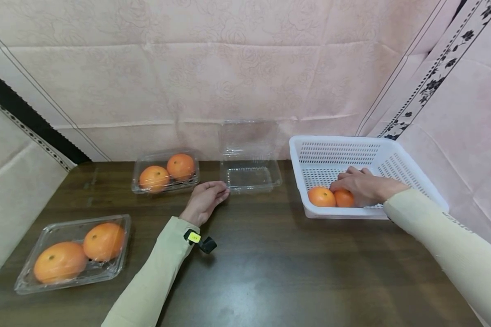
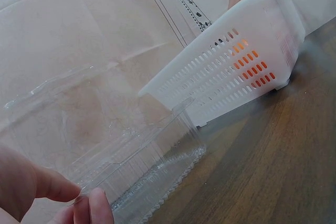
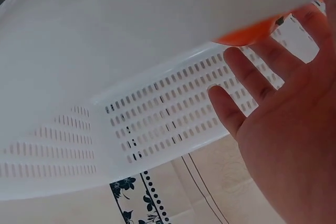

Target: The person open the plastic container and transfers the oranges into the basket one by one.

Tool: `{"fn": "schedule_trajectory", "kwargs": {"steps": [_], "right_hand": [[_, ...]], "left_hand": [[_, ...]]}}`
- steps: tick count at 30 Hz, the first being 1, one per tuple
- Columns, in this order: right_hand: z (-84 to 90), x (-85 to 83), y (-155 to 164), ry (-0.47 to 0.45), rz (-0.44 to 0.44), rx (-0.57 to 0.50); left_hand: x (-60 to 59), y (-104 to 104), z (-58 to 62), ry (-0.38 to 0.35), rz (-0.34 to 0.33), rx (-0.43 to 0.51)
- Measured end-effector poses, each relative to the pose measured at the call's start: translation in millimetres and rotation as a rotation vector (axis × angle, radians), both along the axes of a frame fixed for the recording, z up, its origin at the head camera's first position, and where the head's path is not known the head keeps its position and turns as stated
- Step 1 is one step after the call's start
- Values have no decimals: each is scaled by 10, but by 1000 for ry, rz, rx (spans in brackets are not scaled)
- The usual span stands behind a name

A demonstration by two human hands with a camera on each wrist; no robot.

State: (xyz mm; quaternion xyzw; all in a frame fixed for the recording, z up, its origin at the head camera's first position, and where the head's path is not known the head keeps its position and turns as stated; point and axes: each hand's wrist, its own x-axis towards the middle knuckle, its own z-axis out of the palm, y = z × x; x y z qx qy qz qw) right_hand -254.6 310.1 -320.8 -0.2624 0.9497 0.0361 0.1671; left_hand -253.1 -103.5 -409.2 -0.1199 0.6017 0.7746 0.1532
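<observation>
My left hand [image 1: 206, 200] pinches the near left corner of an open clear plastic clamshell box [image 1: 251, 177]; its lid stands raised against the cloth behind. In the left wrist view, the thumb and fingertips [image 2: 97, 205] meet at the box's [image 2: 157, 166] thin rim. My right hand [image 1: 362, 186] reaches into a white perforated basket [image 1: 417, 168]. Its fingers lie at an orange [image 1: 343, 198], with a second orange [image 1: 321, 196] just left of it. In the right wrist view the fingers are extended beside an orange [image 3: 249, 33], which the basket wall partly hides.
Two clear boxes with two oranges each sit on the left of the dark wooden table [image 1: 245, 268]: one near box [image 1: 124, 254], one far box [image 1: 137, 181] against the back cloth [image 1: 229, 81]. Patterned cloth also rises along both sides.
</observation>
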Motion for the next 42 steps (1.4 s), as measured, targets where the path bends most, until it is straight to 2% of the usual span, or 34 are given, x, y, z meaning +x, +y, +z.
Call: {"fn": "schedule_trajectory", "kwargs": {"steps": [6,14,21,28,37,42], "right_hand": [[-21,-9,3,5,-7,2],[1,-12,33,-2,-60,-8],[9,-16,52,-31,-77,-31],[0,-31,51,-113,-105,-72],[22,-45,27,-130,-100,-70],[29,-54,18,-134,-132,-67]], "left_hand": [[7,-1,1,4,-2,-4],[7,-2,-3,1,-5,-2],[10,-4,6,-2,-7,-9],[9,0,3,-8,0,-4],[10,0,4,-10,3,-1],[-14,1,-17,-9,-1,1]]}}
